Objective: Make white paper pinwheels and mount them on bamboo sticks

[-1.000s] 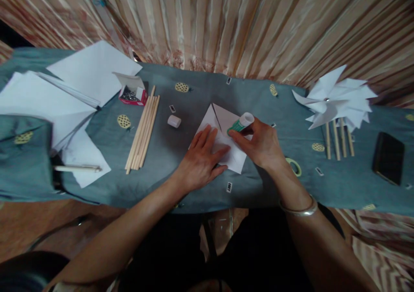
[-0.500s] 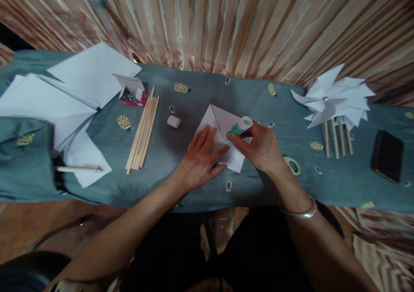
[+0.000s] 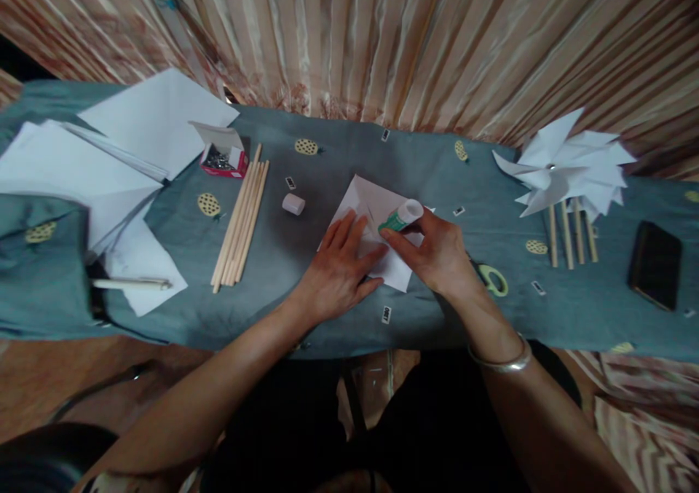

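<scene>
Head view: right hand grasps glue stick; left hand flat, seemingly pressing paper.

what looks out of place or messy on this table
Nothing is spilled or torn. The white cap lies loose on the cloth, apart from the glue stick in the right hand. The red box stands open, and the paper sheets at the left lie fanned unevenly.
</scene>
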A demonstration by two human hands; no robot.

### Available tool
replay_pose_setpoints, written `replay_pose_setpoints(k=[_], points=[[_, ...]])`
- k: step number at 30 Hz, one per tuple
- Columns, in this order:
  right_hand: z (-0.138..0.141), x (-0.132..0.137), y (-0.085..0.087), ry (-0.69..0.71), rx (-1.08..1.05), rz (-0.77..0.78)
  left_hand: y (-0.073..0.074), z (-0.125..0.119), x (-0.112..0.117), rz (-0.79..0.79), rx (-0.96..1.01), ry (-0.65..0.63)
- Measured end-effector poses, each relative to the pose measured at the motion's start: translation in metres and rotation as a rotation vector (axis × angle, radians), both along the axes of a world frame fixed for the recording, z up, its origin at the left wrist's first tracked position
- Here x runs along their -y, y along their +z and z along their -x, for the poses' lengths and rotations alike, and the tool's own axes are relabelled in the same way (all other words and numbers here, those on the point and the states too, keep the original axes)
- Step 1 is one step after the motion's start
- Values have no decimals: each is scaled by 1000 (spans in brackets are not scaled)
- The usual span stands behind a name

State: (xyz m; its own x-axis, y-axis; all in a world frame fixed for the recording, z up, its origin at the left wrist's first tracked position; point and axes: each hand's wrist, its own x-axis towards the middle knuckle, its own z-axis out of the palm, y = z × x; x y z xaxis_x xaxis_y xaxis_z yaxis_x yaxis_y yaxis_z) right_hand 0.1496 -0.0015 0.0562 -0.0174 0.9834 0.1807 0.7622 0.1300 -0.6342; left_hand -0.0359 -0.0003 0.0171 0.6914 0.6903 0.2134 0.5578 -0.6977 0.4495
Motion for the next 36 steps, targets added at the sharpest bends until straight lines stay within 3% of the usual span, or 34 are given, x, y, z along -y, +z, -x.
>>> replay_pose_setpoints(k=[16,27,30,33,36], points=[[9,-6,2,-12,12,24,-1,0,0,12,23,4],[4,-14,-7,-104,-24,-27,-1,0,1,11,41,5],[-9,-15,-7,-175,-205,-54,-1,1,2,-4,46,3],[-31,-15,-7,-261,-607,-88,-2,2,0,-13,40,-3],[-51,-15,-5,-335,-977,-23,-1,2,-1,-15,25,-11]])
